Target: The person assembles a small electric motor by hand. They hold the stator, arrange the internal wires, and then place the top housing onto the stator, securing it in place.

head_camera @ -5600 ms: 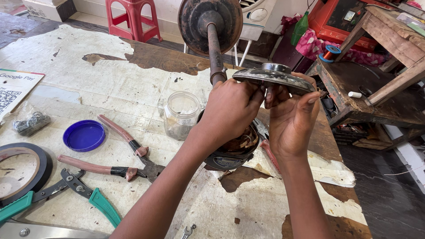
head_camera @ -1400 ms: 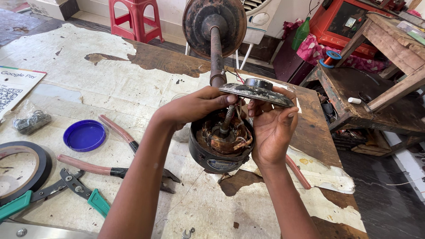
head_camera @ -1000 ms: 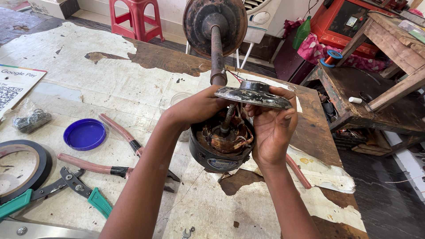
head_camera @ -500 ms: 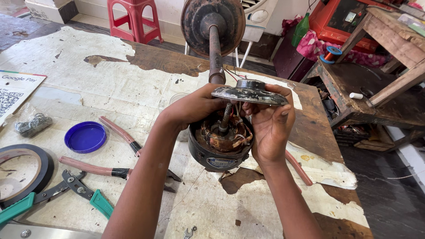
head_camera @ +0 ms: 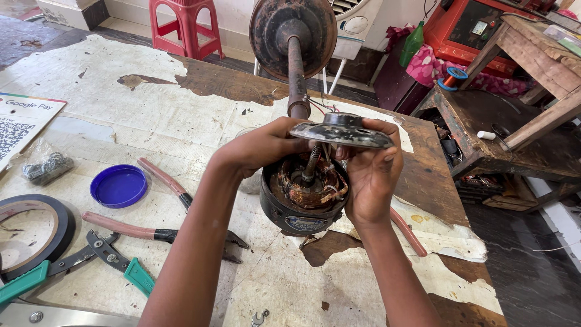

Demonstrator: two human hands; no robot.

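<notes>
Worktable with peeling cover. At centre, a dark round motor housing, its copper windings exposed. Above it both hands lift the metal end cover: left hand pinching its left rim, right hand gripping its right. Pliers lie near left. Judged step: separating cover from housing; next calls for a straight lift clear of the wires.

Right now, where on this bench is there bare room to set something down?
Free: the far left stretch of the table, beyond the blue lid, and the near patch right of the small spanner. Crowded: the left edge, with pliers, tape roll and green-handled cutters, and the middle, where both hands hold the motor.
</notes>
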